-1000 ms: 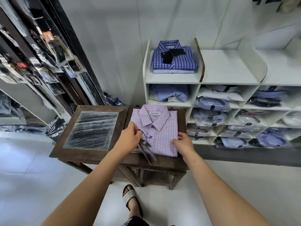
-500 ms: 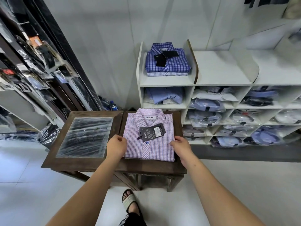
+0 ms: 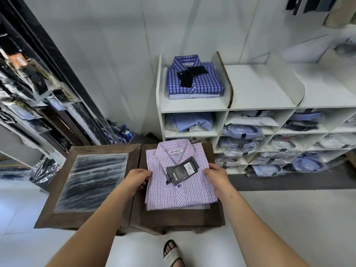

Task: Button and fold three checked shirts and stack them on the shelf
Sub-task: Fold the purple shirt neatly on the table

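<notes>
**Trainee:** What lies nearest in view, at six o'clock?

**Operator:** A sandalled foot (image 3: pixel 172 254) on the pale floor. Above it I have both forearms reaching to the wooden table (image 3: pixel 173 216). My left hand (image 3: pixel 137 179) grips the pink checked shirt (image 3: pixel 179 178) at its nine o'clock edge, fingers curled round the fold; my right hand (image 3: pixel 216 175) takes the three o'clock edge likewise, thumb on top.

**Trainee:** How will the shirt handle?

**Operator:** I judge it light and soft. Folded, it keeps its shape only when borne evenly, so a grip at both side edges with fingers slid beneath suits it. Lifted by one edge, it would sag and open. The hang tag (image 3: pixel 182 170) lies loose on the chest and may slip off to one side.

**Trainee:** And farther out?

**Operator:** At twelve o'clock stands the white shelf (image 3: pixel 192 106). Its top-left bay holds a blue checked shirt (image 3: pixel 194 81) on a paler folded one (image 3: pixel 193 96). I judge the pink shirt belongs on that stack.
</notes>
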